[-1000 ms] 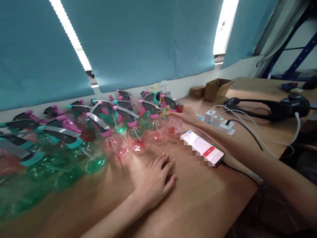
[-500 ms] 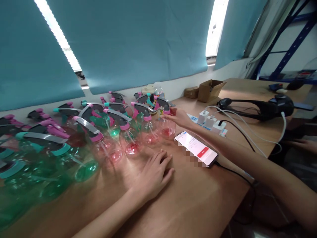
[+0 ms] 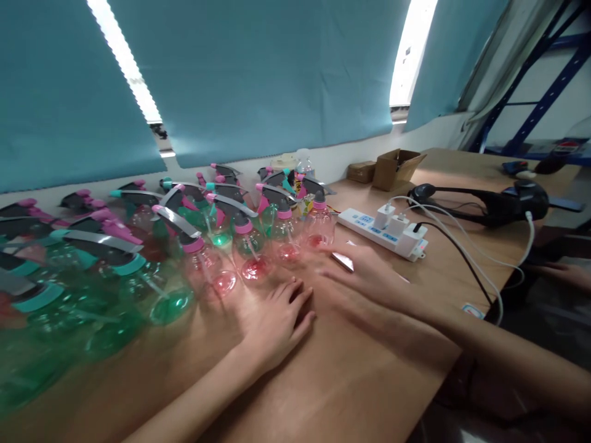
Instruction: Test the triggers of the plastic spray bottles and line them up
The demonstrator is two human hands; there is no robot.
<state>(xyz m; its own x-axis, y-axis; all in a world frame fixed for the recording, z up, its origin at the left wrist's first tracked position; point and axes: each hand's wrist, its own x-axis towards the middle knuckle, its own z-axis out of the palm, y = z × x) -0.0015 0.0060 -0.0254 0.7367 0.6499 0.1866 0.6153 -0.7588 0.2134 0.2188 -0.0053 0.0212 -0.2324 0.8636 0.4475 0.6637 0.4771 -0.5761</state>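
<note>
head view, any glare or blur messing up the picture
Head view: the gap between the blinds is blown out white; head view: the right hand looks a bit smeared; head view: the nearest green bottles look soft and stretched towards the left edge.

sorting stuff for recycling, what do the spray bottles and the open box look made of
The spray bottles look like glossy, clear or tinted plastic: they're see-through with bright highlights, though glass can't be ruled out by look alone. The open box looks like matte brown cardboard, judging by its thin raised flaps.
</note>
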